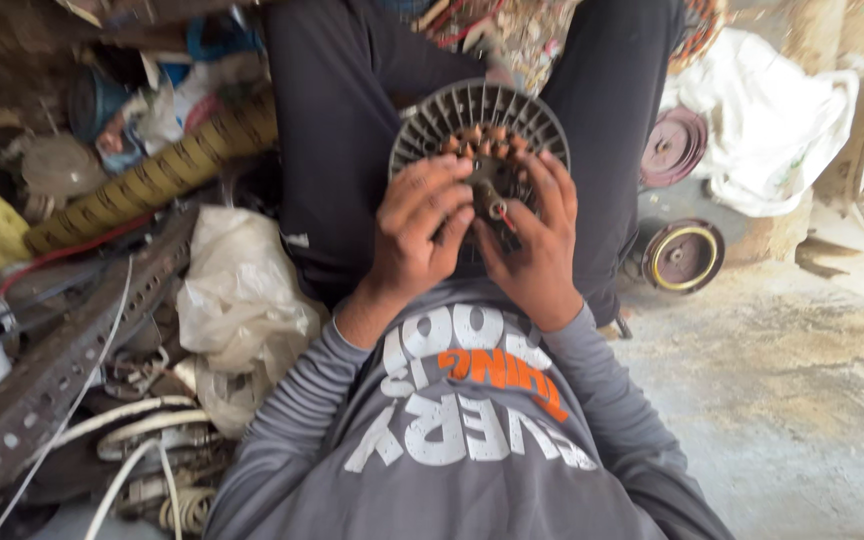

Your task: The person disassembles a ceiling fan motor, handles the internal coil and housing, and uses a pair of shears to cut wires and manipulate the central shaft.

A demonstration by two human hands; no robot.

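Observation:
A round grey finned motor stator (pixel 479 115) with copper-coloured coils around its centre rests on my lap, between my dark-trousered legs. My left hand (pixel 414 228) lies over its lower left side, fingers curled onto the coils. My right hand (pixel 535 243) grips the lower right side, thumb next to the small metal shaft in the middle. Both hands hold the stator tilted towards me. My grey long-sleeved shirt with white and orange lettering fills the bottom of the view.
Left of me lie a crumpled white plastic bag (pixel 239 290), a perforated rusty metal bar (pixel 72 350), white cables (pixel 142 430) and a yellow-wound coil roll (pixel 152 170). On the right are two round pulley-like discs (pixel 684 254), a white cloth (pixel 772 110) and bare concrete floor (pixel 792 400).

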